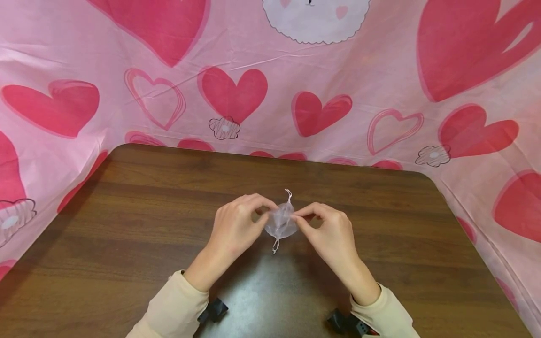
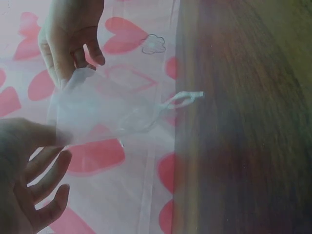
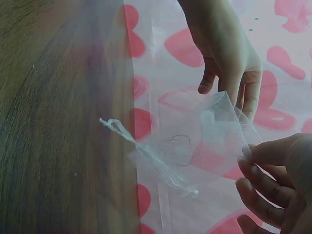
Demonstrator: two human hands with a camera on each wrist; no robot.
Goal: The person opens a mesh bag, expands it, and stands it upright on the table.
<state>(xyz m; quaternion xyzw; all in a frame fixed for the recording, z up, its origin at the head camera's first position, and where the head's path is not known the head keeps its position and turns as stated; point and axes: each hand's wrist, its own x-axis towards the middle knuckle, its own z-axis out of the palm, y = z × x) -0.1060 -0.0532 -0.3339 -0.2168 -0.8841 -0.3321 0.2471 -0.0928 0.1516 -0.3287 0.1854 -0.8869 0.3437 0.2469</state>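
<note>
Bag [image 1: 280,225], small, white and see-through, is held between my two hands over the middle of the table [image 1: 165,216]. Taking it as the centre of the clock, my left hand [image 1: 236,225] is at nine, thumb and forefinger pinched on that edge, and my right hand [image 1: 331,230] is at three, thumb and forefinger clamped on the opposite edge. The right wrist view shows my other right fingers bent loosely just beside the bag, not gripping it. One cord loop [image 1: 289,193] sticks out close to twelve, and a second loop [image 1: 275,246] points near six. I cannot tell whether the lowest edge of the bag touches the brown wood. My cream sleeves run off toward eight [image 1: 171,305] and four [image 1: 384,312], with a black device near each cuff, at seven [image 1: 217,309] and five [image 1: 336,321]. A glare patch lies on the table at six. Beyond the far edge, a pink cloth [image 1: 279,80] printed with red hearts stretches from ten through twelve to two, a white fluffy figure [image 1: 317,26] at its twelve.
</note>
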